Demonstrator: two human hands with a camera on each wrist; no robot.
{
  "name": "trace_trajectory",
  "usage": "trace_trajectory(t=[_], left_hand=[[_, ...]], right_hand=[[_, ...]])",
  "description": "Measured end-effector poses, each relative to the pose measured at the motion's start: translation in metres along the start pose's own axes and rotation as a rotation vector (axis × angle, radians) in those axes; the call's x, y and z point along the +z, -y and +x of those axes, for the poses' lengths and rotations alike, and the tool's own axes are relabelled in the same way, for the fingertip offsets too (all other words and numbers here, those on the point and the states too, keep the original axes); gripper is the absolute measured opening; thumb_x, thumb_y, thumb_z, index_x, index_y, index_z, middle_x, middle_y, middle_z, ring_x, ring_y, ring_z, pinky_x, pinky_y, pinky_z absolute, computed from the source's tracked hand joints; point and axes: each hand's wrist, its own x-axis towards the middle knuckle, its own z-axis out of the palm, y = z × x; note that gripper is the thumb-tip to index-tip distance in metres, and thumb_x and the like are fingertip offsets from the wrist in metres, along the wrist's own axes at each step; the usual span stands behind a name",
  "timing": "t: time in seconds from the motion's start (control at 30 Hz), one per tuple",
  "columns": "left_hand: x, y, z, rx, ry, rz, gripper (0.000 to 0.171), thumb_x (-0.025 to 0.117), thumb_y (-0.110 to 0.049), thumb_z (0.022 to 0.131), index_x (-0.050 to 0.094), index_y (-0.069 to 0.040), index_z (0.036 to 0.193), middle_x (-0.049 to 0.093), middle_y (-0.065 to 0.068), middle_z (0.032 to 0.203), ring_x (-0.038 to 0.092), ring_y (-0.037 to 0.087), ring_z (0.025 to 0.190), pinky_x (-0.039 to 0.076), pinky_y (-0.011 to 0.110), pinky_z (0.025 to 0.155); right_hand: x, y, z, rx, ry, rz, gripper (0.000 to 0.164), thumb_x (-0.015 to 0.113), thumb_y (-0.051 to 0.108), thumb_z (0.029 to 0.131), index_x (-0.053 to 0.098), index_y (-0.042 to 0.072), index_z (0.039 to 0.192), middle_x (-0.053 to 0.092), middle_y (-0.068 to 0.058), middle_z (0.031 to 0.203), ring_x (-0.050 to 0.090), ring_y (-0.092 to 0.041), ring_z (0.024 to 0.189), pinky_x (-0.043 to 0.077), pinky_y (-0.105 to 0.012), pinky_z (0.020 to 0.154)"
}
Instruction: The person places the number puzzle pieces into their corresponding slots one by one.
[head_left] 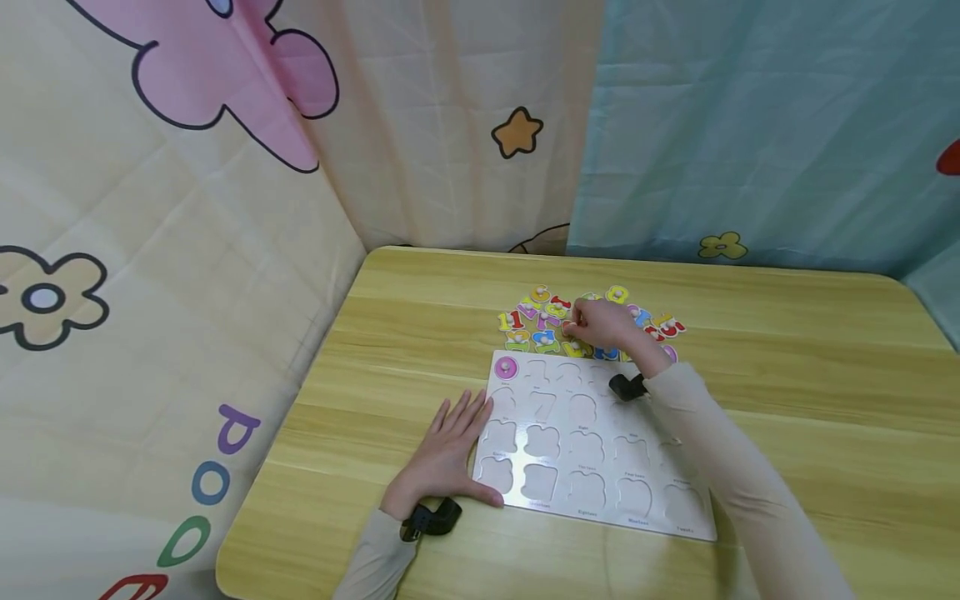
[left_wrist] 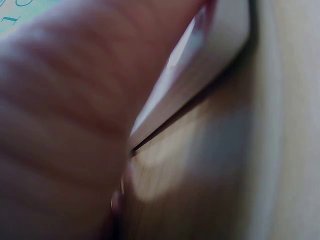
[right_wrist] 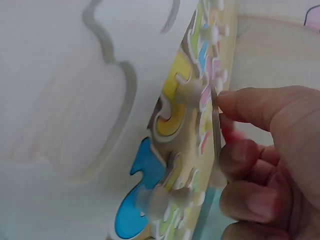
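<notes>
Just past the far edge of a white rectangular board with shallow number-shaped recesses, a thin flat puzzle piece, seen edge-on, is held by the person's right hand. Its thumb and fingers are pinched together on this piece, and the other fingers are curled beneath. From this hand, the board lies toward the person's body; the long edge of the piece goes roughly along the board's far edge, as the right wrist view shows. The right hand is clearly the nearer one. The printed face of the piece is turned away, so I cannot tell its number; only its narrow, dull side shows well.

Around and below the right hand is a loose group of colourful number pieces with small knobs, among them a yellow one and a blue one. On the board, a round pink piece sits in the far left recess. At the left edge rests the left hand, fingers straight, its thumb at the near corner. Under everything is a pale wood-grain table.
</notes>
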Motion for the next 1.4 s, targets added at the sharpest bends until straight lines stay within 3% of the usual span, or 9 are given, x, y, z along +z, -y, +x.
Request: trace_trajectory(t=[0.17,0.4,0.73,1.13,1.4], left_hand=[[-0.001,0.0,-0.001,0.007,-0.008,0.005,0.132,0.069,-0.077,0.058,0.011,-0.005,0.152,0.003,0.009,0.159,-0.001,0.029,0.143,-0.003,0.048,0.113],[-0.001,0.0,0.0,0.002,0.002,0.015,0.131,0.067,-0.079,0.059,0.01,-0.006,0.153,0.002,0.008,0.159,-0.002,0.028,0.143,-0.003,0.047,0.113],[-0.001,0.0,0.001,-0.01,0.013,-0.01,0.131,0.069,-0.076,0.059,0.009,-0.008,0.153,0.0,0.005,0.159,-0.004,0.025,0.143,-0.005,0.045,0.113],[0.001,0.001,0.002,0.024,-0.025,-0.021,0.13,0.068,-0.077,0.059,0.013,-0.004,0.152,0.005,0.01,0.158,0.001,0.029,0.143,-0.001,0.049,0.113],[0.0,0.0,0.001,0.001,-0.002,-0.015,0.131,0.069,-0.077,0.059,0.012,-0.005,0.152,0.003,0.009,0.159,-0.002,0.028,0.143,-0.002,0.049,0.113]], right_hand=[[0.002,0.011,-0.008,0.01,0.041,-0.027,0.024,0.059,0.031,0.093,0.055,0.009,0.083,0.052,-0.001,0.064,0.047,-0.017,0.055,0.034,-0.029,0.047],[0.021,0.028,-0.016,-0.043,0.056,0.039,0.026,0.058,0.033,0.093,0.053,0.012,0.078,0.048,0.0,0.062,0.045,-0.016,0.054,0.031,-0.028,0.048],[0.048,0.047,-0.02,-0.046,-0.008,0.082,0.03,0.063,0.037,0.09,0.051,0.016,0.072,0.044,0.003,0.057,0.042,-0.015,0.052,0.024,-0.027,0.047],[0.056,0.056,-0.022,-0.032,-0.014,0.088,0.03,0.065,0.038,0.089,0.052,0.016,0.073,0.045,0.002,0.058,0.044,-0.016,0.053,0.025,-0.027,0.047],[0.054,0.06,-0.022,0.0,0.014,0.064,0.031,0.066,0.04,0.088,0.055,0.015,0.074,0.046,0.002,0.058,0.045,-0.016,0.054,0.027,-0.027,0.048]])
